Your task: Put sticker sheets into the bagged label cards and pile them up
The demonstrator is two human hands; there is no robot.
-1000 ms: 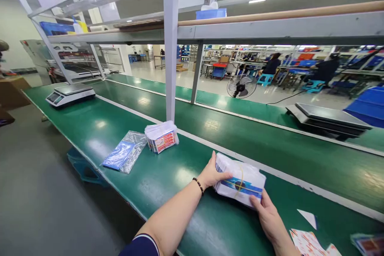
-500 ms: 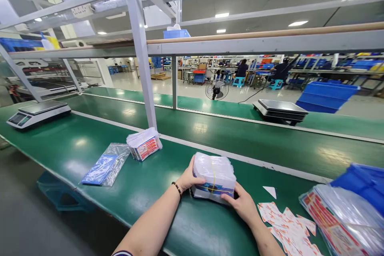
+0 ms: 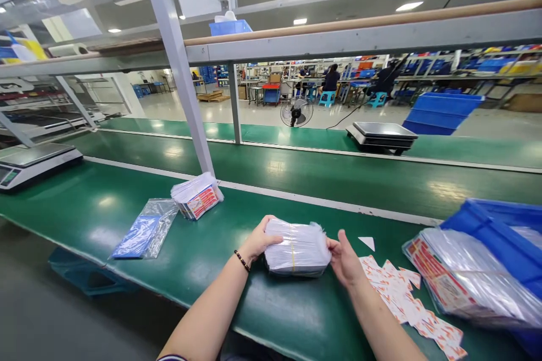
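A thick bundle of clear plastic packets (image 3: 296,245) with a yellow rubber band around it rests on the green bench in front of me. My left hand (image 3: 260,240) grips its left side, thumb across the top and fingers behind. My right hand (image 3: 345,256) is at the bundle's right end; the thumb points up, off the packets, while the fingertips touch the edge. Loose orange-and-white cards (image 3: 398,287) lie scattered beside my right forearm. Further left is a smaller stack of packets with red-and-white labels (image 3: 197,194).
Blue sheets in a clear bag (image 3: 141,231) lie at left, with a scale (image 3: 38,161) beyond. To the right, a large pile of labelled packets (image 3: 470,276) leans on a blue bin (image 3: 483,214). A metal post (image 3: 180,67) rises behind the small stack.
The bundle has tipped so its blue printed side no longer faces me. My right thumb has lifted off it. The whole view has shifted somewhat.
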